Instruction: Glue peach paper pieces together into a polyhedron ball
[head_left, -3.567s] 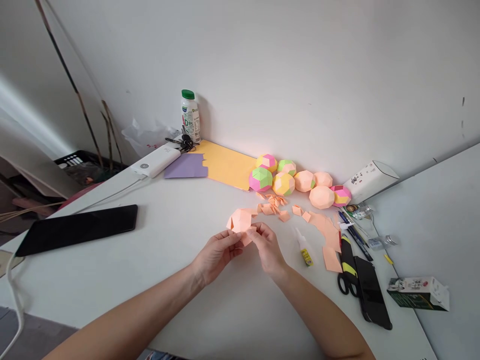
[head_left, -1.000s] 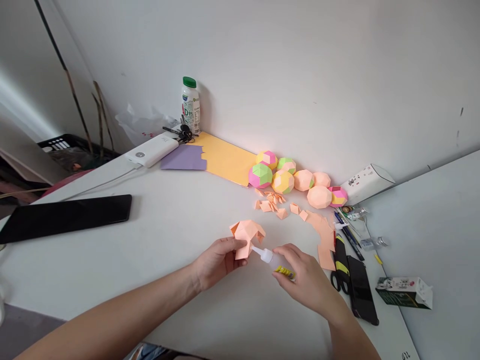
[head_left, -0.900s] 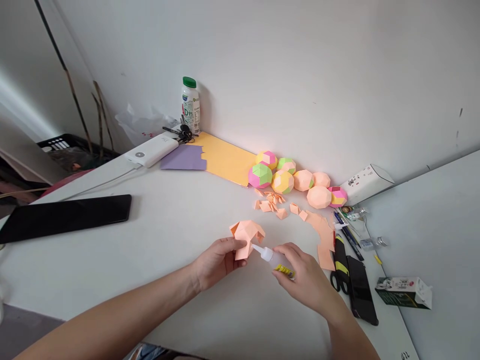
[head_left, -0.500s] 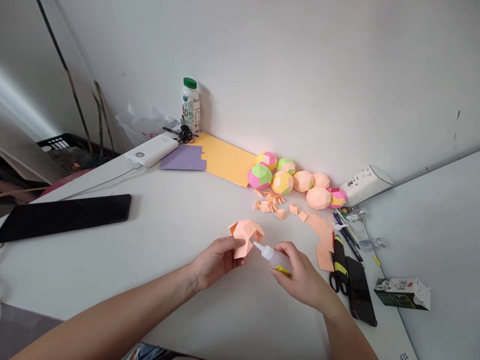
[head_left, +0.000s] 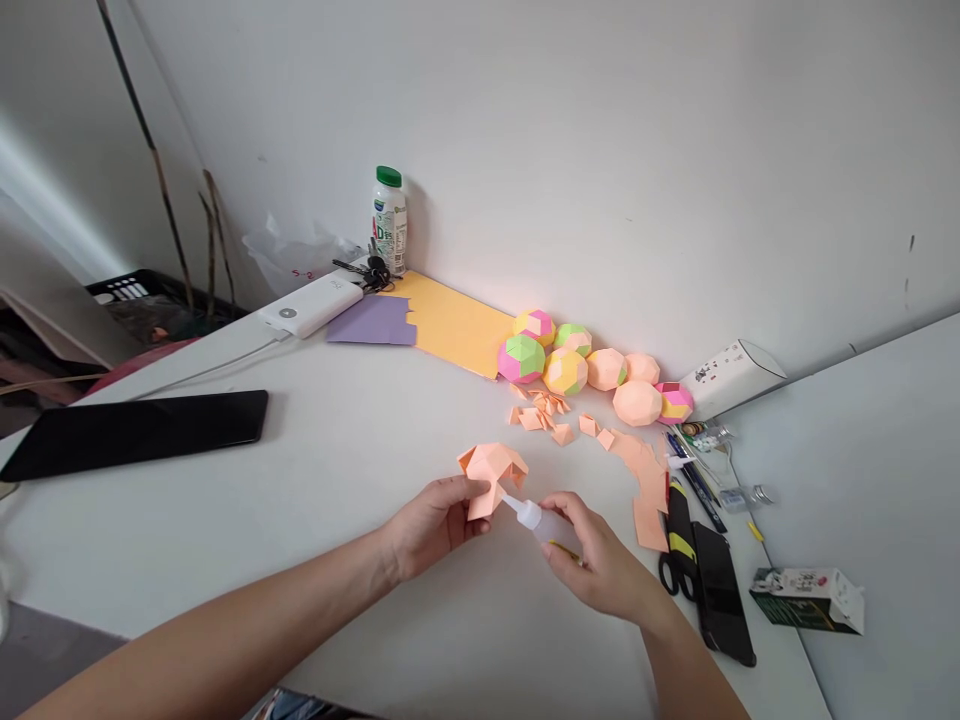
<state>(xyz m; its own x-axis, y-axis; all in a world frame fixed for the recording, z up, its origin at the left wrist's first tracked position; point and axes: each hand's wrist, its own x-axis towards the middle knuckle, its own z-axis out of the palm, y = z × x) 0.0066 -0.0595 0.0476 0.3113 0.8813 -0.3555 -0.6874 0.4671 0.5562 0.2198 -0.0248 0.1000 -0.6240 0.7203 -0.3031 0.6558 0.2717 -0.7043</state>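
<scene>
My left hand (head_left: 431, 522) pinches a partly assembled peach paper shape (head_left: 491, 474) just above the white table (head_left: 337, 560). A small clear glue bottle (head_left: 541, 522) with a yellow label sits in my right hand (head_left: 596, 560), which is closed around it. The bottle's white nozzle touches the lower edge of the paper shape. Loose folded peach paper pieces (head_left: 541, 412) lie a little beyond my hands. Behind them, several finished paper balls (head_left: 566, 370) in peach, pink, green and yellow rest against the wall.
Black scissors (head_left: 679, 545) and a dark phone (head_left: 721, 590) lie right of my right hand, with pens (head_left: 694, 470) and a small carton (head_left: 806, 598) further right. A black tablet (head_left: 142, 432) lies far left. A power bank (head_left: 309, 305), keys, a bottle (head_left: 391, 220) and coloured sheets (head_left: 450, 325) stand at the back.
Earlier both hands held the paper shape. My right hand has since picked up the glue bottle from the table and brought its nozzle to the shape, where it has stayed.
</scene>
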